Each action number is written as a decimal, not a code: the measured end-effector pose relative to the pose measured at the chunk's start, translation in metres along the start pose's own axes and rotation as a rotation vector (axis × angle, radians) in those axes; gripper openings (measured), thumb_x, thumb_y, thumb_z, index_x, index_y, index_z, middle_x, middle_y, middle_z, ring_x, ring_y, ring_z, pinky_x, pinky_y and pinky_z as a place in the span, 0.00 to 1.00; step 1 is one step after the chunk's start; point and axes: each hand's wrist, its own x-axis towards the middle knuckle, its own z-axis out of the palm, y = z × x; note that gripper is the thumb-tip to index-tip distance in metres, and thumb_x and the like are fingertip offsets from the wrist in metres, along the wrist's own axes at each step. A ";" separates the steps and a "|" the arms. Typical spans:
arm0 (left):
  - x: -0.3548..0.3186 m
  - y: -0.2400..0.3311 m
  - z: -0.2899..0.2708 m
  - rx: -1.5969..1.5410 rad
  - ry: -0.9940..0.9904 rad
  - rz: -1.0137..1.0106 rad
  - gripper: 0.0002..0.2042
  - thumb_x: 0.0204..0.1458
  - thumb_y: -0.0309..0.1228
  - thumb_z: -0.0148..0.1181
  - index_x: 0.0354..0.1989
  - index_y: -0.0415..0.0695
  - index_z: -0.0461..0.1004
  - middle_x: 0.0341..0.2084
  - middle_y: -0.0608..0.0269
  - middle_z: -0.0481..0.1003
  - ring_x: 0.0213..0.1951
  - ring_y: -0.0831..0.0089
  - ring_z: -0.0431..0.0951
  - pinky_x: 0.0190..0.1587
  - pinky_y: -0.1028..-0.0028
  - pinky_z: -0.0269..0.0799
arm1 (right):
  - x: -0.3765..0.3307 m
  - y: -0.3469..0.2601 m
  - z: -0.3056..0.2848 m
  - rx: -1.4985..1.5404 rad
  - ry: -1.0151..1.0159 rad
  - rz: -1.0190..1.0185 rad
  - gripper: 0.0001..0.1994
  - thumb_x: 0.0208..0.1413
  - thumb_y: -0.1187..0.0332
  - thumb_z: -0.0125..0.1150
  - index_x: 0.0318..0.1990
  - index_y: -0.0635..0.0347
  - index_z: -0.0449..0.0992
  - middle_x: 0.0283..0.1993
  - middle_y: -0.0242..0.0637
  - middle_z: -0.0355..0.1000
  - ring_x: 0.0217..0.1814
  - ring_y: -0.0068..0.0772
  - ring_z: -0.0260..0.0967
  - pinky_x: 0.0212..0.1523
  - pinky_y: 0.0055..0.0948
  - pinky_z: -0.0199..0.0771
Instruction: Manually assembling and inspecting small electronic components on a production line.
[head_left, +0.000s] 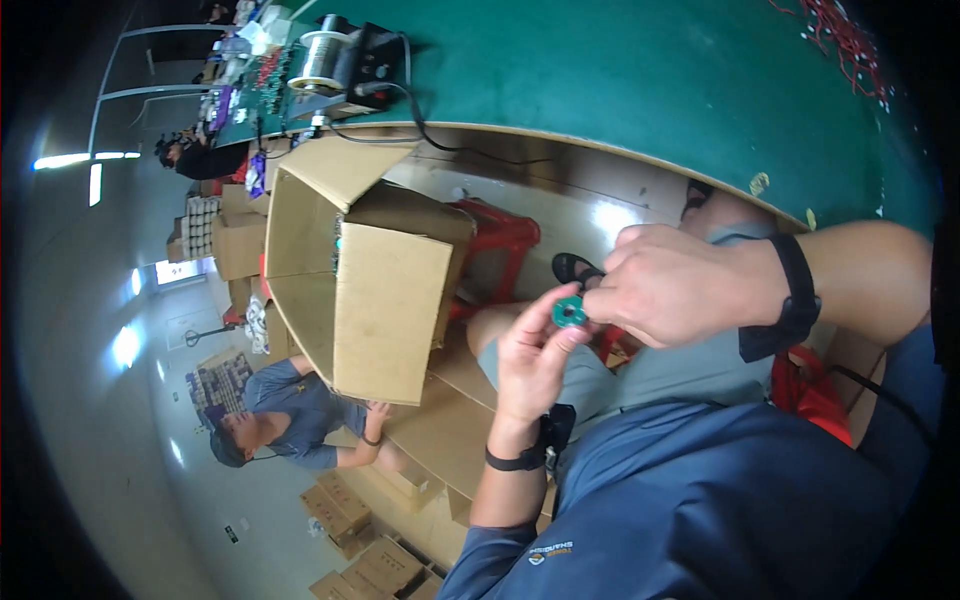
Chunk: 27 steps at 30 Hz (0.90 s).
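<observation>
My left hand (535,365) pinches a small green ring-shaped part (569,312) between thumb and fingers. The ring has a dark hole in its middle, and its face is turned toward me. Against the ring's right edge, my right hand (670,285) is closed, its fingers curled and its fingertips hidden. What those fingers grip, if anything, is too small or too covered to make out. Both hands are held above my lap, in front of the green-topped table (600,70).
An open cardboard box (390,310) stands left of my hands, near a red stool (508,240). On the table are a solder wire spool (322,60), a black corded device (378,58) and red wires (845,40). Another person (300,410) sits beyond the box.
</observation>
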 end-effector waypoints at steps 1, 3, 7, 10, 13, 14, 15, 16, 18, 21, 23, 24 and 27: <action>-0.003 0.000 0.004 -0.008 0.029 -0.002 0.22 0.58 0.19 0.60 0.62 0.35 0.69 0.44 0.58 0.79 0.43 0.72 0.81 0.50 0.72 0.77 | 0.001 -0.003 -0.004 -0.012 0.022 0.067 0.03 0.45 0.69 0.60 0.27 0.56 0.75 0.20 0.43 0.74 0.25 0.50 0.75 0.29 0.48 0.72; -0.005 0.005 0.008 -0.047 0.056 -0.001 0.22 0.57 0.23 0.63 0.61 0.34 0.69 0.42 0.57 0.80 0.42 0.70 0.81 0.49 0.70 0.79 | 0.006 0.002 -0.009 -0.089 -0.038 0.104 0.03 0.45 0.69 0.59 0.27 0.57 0.75 0.20 0.43 0.74 0.25 0.50 0.75 0.29 0.48 0.71; 0.000 0.004 0.002 0.015 0.108 0.015 0.22 0.58 0.22 0.62 0.61 0.35 0.69 0.44 0.57 0.80 0.44 0.70 0.81 0.50 0.70 0.78 | 0.005 -0.004 -0.005 -0.065 -0.078 0.073 0.04 0.45 0.68 0.60 0.26 0.58 0.74 0.19 0.44 0.73 0.25 0.52 0.74 0.28 0.48 0.71; -0.004 0.002 0.003 -0.012 0.026 0.007 0.22 0.58 0.21 0.61 0.62 0.35 0.69 0.44 0.56 0.79 0.44 0.70 0.81 0.49 0.71 0.78 | 0.007 -0.003 -0.009 0.025 -0.051 0.035 0.06 0.47 0.68 0.60 0.26 0.59 0.73 0.20 0.46 0.73 0.26 0.53 0.74 0.28 0.49 0.71; -0.004 0.004 0.007 -0.012 0.052 0.010 0.22 0.59 0.22 0.61 0.62 0.35 0.68 0.45 0.55 0.79 0.44 0.70 0.81 0.48 0.71 0.78 | 0.008 0.004 -0.016 -0.107 -0.162 0.189 0.05 0.50 0.68 0.59 0.29 0.58 0.76 0.21 0.47 0.74 0.26 0.54 0.75 0.28 0.48 0.72; -0.004 0.004 0.005 -0.008 0.067 0.011 0.22 0.59 0.22 0.61 0.62 0.35 0.68 0.46 0.55 0.79 0.44 0.69 0.81 0.48 0.71 0.78 | 0.008 0.001 -0.015 -0.109 -0.160 0.185 0.05 0.50 0.68 0.59 0.29 0.58 0.76 0.21 0.47 0.74 0.26 0.54 0.75 0.28 0.48 0.72; -0.004 0.004 0.002 0.007 0.072 0.026 0.22 0.59 0.23 0.61 0.62 0.35 0.68 0.46 0.55 0.79 0.44 0.69 0.81 0.48 0.71 0.78 | 0.007 -0.004 -0.013 -0.068 -0.197 0.137 0.05 0.49 0.68 0.60 0.31 0.58 0.77 0.21 0.47 0.74 0.27 0.54 0.75 0.28 0.48 0.72; -0.004 0.004 0.001 0.008 0.072 0.030 0.22 0.59 0.23 0.61 0.62 0.35 0.68 0.46 0.55 0.79 0.44 0.69 0.81 0.48 0.71 0.78 | 0.005 -0.007 -0.011 -0.027 -0.234 0.091 0.06 0.49 0.67 0.60 0.33 0.58 0.77 0.22 0.47 0.75 0.27 0.54 0.75 0.29 0.48 0.73; -0.005 0.004 0.000 -0.003 0.068 -0.007 0.22 0.59 0.23 0.61 0.62 0.35 0.68 0.45 0.56 0.79 0.43 0.70 0.81 0.48 0.71 0.78 | 0.004 -0.006 -0.010 0.009 -0.195 0.074 0.07 0.49 0.67 0.60 0.35 0.58 0.77 0.22 0.47 0.75 0.27 0.53 0.75 0.29 0.49 0.73; -0.006 0.012 0.006 0.000 0.094 0.014 0.21 0.59 0.23 0.61 0.61 0.35 0.69 0.43 0.59 0.79 0.43 0.71 0.81 0.48 0.72 0.78 | 0.005 -0.002 -0.010 -0.147 -0.195 0.159 0.07 0.49 0.69 0.59 0.35 0.57 0.77 0.22 0.46 0.75 0.26 0.51 0.75 0.29 0.49 0.73; -0.004 0.007 0.005 0.016 0.086 0.017 0.21 0.59 0.23 0.61 0.61 0.35 0.69 0.44 0.58 0.79 0.43 0.71 0.81 0.48 0.72 0.78 | 0.006 -0.007 -0.011 -0.037 -0.244 0.103 0.05 0.49 0.69 0.60 0.34 0.57 0.77 0.21 0.46 0.75 0.26 0.51 0.75 0.28 0.48 0.73; -0.004 0.005 0.004 0.032 0.082 0.016 0.21 0.59 0.23 0.61 0.61 0.35 0.69 0.44 0.57 0.79 0.43 0.71 0.81 0.49 0.72 0.78 | 0.005 -0.008 -0.008 -0.041 -0.242 0.106 0.05 0.49 0.69 0.60 0.34 0.57 0.77 0.21 0.46 0.75 0.26 0.51 0.75 0.28 0.48 0.73; -0.006 -0.001 0.000 0.020 0.052 -0.017 0.21 0.59 0.23 0.61 0.61 0.35 0.69 0.45 0.57 0.79 0.43 0.71 0.81 0.49 0.72 0.77 | 0.004 -0.005 -0.003 0.053 -0.006 0.067 0.06 0.46 0.67 0.63 0.30 0.57 0.76 0.21 0.46 0.74 0.26 0.52 0.75 0.26 0.47 0.72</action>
